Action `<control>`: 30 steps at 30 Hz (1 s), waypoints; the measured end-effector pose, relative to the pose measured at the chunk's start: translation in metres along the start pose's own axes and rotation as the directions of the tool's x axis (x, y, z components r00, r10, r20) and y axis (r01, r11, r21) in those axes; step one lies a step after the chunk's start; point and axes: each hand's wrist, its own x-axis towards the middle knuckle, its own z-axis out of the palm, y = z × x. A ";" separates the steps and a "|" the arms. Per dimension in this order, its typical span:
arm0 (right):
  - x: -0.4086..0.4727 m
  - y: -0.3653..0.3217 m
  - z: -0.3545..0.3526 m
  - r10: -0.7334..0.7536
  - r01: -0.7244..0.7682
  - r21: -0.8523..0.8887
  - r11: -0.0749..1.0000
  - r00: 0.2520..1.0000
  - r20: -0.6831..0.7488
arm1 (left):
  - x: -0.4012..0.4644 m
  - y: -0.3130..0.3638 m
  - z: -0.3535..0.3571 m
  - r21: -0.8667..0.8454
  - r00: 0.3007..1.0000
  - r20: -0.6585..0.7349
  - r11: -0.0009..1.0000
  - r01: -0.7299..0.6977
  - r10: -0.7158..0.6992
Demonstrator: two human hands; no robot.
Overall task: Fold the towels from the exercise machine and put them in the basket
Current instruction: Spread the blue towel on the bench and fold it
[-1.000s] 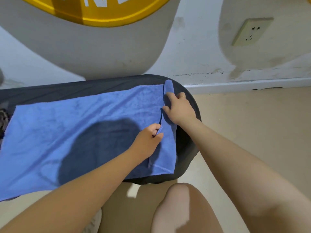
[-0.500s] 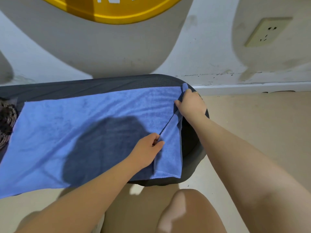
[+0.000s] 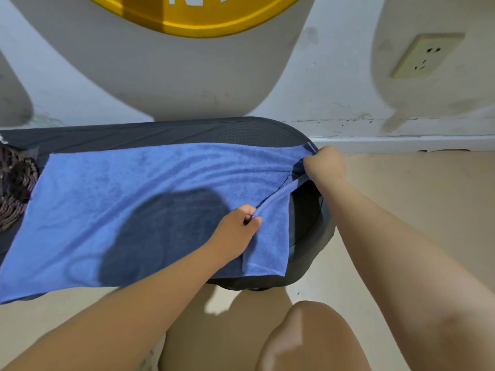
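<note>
In the head view the blue towel lies flat on the dark exercise machine, its long axis running left from the hands, where the left hand pinches the near right hem and the right hand grips the far right corner.

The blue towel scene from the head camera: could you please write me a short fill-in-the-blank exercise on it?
1. The towel is coloured ____.
2. The left hand pinches the towel's ____.
3. The towel lies spread over the dark ____ of the machine.
4. The right hand grips the towel's far ____.

Missing words: blue; hem; platform; corner
</note>
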 end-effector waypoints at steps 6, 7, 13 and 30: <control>-0.005 0.009 -0.024 0.165 -0.212 0.727 0.653 0.977 0.137 | -0.024 0.028 0.008 -0.179 0.996 0.068 0.983 -0.043 0.056; -0.006 0.010 -0.032 0.143 -0.168 0.730 0.662 0.985 0.098 | -0.027 0.037 0.010 -0.219 0.993 0.100 0.975 -0.035 0.058; -0.015 -0.002 -0.090 0.092 0.022 0.680 0.733 0.987 -0.132 | -0.039 0.082 0.029 -0.421 0.941 0.320 0.906 0.039 0.108; -0.116 -0.192 0.117 -0.383 0.252 0.596 0.763 0.918 0.102 | -0.093 -0.077 -0.155 -0.054 0.960 -0.279 0.997 -0.057 0.039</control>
